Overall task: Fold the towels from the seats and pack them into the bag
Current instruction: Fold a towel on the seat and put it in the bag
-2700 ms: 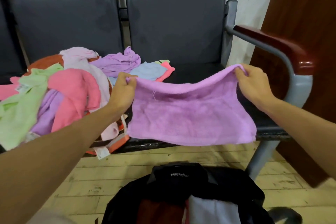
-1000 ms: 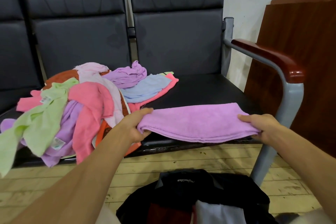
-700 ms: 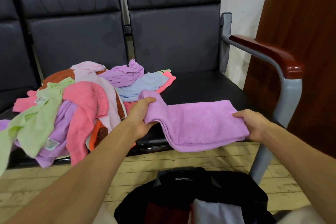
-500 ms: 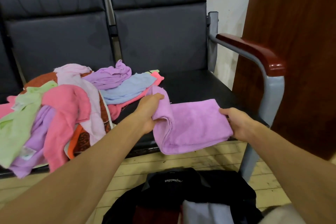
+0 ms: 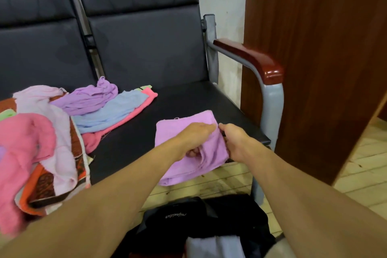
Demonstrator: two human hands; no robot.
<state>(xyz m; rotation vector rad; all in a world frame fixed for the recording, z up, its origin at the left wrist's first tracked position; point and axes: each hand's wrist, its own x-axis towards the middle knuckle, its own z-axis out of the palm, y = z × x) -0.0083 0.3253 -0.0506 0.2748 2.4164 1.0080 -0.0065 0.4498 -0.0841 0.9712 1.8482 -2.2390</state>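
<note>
Several loose towels [image 5: 41,138] lie heaped on the left seat [image 5: 41,52], pink, lilac, pale blue and green among them, none of them folded yet, and their far edge spills onto the right seat [image 5: 188,107]. Moving right, we have the purple towel [image 5: 184,123] folded into a small pad at the front edge of that seat, its near part drooping past the edge toward the floor.

Our left hand [image 5: 194,138] lies on top of the pad, fingers curled with a fold of cloth pinched in its grip. Our right hand [image 5: 236,142] has hold of the pad's right edge, its thumb on top; the fingers underneath are hidden, so we judge the grip closed on the cloth rather than see it fully. The two hands are almost touching.

Below, on the floor, the black bag [image 5: 205,220] stands open with some cloth already inside.

This towel looks light, soft and limp, so we expect the fold to sag or fall open if lifted by one corner. We judge it best taken flat, along both folded edges, and lowered straight into the bag.
</note>
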